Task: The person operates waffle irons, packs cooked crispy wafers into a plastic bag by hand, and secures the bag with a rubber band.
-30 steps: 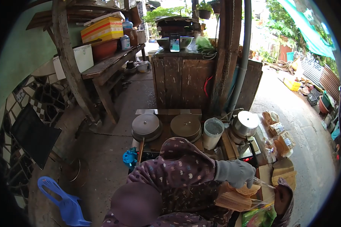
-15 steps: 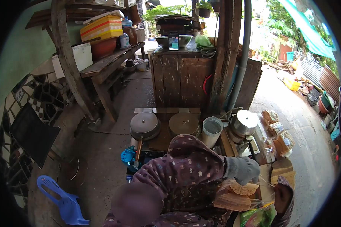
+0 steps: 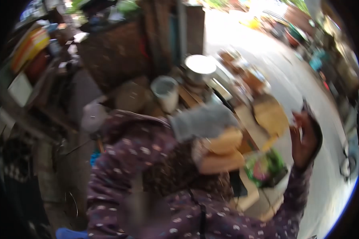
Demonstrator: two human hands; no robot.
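My left hand (image 3: 207, 120), in a grey knitted glove, grips the top of a clear bag of thin tan wafers (image 3: 221, 159) in front of my body. My right hand (image 3: 305, 137), bare, is raised to the right of the bag and apart from it, with its fingers bent and spread and nothing visible in them. Between and below the hands lies a green and pink plastic bag (image 3: 265, 167). Flat yellowish wafers (image 3: 270, 115) rest beyond it. Motion blurs the view, and the left fingertips are hard to make out.
Beyond my left arm are a round lidded pan (image 3: 132, 96), a tall container (image 3: 165, 93) and a pot with a shiny lid (image 3: 200, 67). Packed bags (image 3: 253, 79) stand to the right of the pot. A wooden cabinet (image 3: 111, 53) and post rise behind.
The view has swung right and down. My right hand has let go of the bag's edge and moved away to the right; my left hand and the wafer bag are now nearer my body.
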